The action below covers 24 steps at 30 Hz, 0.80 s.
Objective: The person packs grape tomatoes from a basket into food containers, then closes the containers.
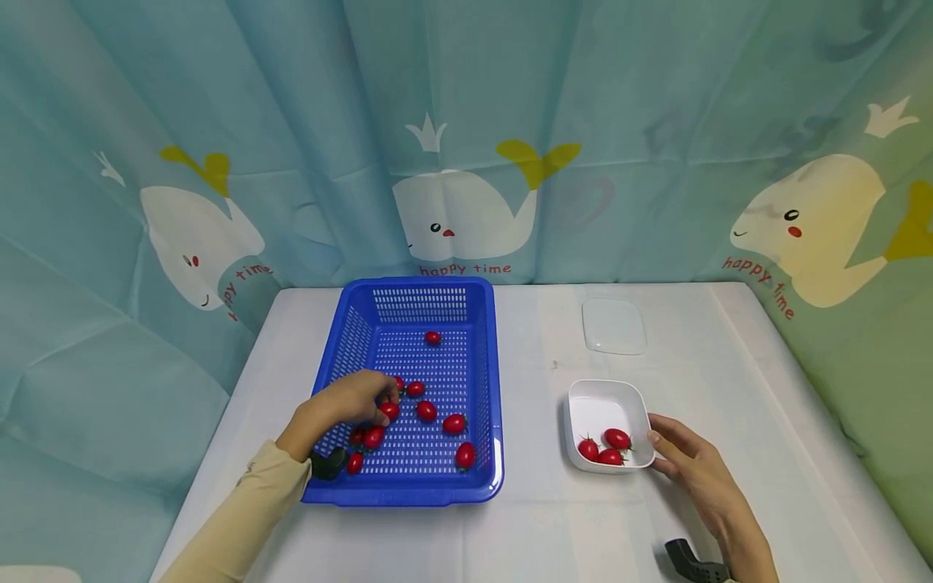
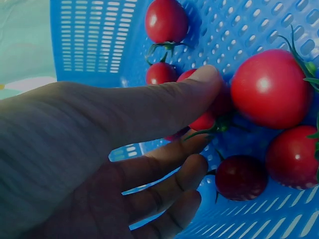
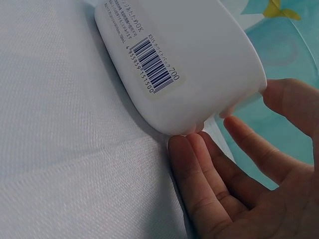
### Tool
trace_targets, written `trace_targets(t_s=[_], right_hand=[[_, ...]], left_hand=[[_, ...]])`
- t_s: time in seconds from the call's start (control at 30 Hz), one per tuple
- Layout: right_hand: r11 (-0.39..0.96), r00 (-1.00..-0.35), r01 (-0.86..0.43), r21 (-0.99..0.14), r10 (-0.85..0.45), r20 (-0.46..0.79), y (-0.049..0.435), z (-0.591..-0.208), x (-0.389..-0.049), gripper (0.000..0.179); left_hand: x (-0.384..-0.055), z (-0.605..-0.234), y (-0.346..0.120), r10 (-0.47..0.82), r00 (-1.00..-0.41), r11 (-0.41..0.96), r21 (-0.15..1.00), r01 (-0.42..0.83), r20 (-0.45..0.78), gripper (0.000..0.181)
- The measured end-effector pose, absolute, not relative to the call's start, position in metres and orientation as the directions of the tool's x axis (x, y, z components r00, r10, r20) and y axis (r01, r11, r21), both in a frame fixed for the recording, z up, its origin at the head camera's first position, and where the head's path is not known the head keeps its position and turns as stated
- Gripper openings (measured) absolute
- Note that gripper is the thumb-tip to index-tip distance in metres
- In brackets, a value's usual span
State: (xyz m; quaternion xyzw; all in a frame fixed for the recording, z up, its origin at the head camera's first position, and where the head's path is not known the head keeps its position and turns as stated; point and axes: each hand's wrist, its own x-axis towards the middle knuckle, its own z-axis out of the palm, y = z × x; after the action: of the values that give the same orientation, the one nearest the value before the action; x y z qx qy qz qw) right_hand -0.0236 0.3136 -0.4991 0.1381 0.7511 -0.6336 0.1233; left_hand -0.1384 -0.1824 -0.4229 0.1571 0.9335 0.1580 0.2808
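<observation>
Tomato: in the blue basket, left; the left hand pinches it, fingers drawn in;
White box: right; three tomatoes inside; the right hand, fingers part-curled, grips its right side;
Box label: "KS15", "700", barcode;
Table: white cloth; clear lid far;
Curtain: far; whales, "happy time"

Tomatoes glossy; basket plastic; container smooth plastic.

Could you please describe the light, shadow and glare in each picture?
Head view: fairly even light, soft shadow left of the square white plastic container; left wrist view: dim, bluish, with bright glints on small glossy red tomatoes; right wrist view: shadow darkens white woven cloth beside the right fingers, dark printed barcode sharp.
</observation>
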Motion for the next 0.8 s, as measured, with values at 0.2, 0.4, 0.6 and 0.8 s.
trace_targets(t_s=[0.2,0.4,0.6,0.8], right_hand=[[0.164,-0.93,0.368,-0.915,0.047,-0.365,0.314,-0.499,-0.024,0.06],[0.179,-0.925,0.38,-0.908,0.054,-0.376,0.313,-0.498,-0.024,0.062],[0.178,-0.925,0.378,-0.908,0.05,-0.376,0.313,-0.498,-0.024,0.063],[0.165,-0.927,0.375,-0.912,0.051,-0.372,0.314,-0.498,-0.023,0.062]], left_hand=[[-0.137,-0.416,-0.183,0.392,-0.805,0.887,0.414,0.203,-0.445,0.023],[-0.141,-0.404,-0.18,0.442,-0.813,0.849,0.469,0.243,-0.379,0.024],[-0.147,-0.399,-0.171,0.519,-0.805,0.795,0.508,0.331,-0.287,0.023],[-0.151,-0.396,-0.159,0.574,-0.786,0.751,0.531,0.393,-0.23,0.026]])
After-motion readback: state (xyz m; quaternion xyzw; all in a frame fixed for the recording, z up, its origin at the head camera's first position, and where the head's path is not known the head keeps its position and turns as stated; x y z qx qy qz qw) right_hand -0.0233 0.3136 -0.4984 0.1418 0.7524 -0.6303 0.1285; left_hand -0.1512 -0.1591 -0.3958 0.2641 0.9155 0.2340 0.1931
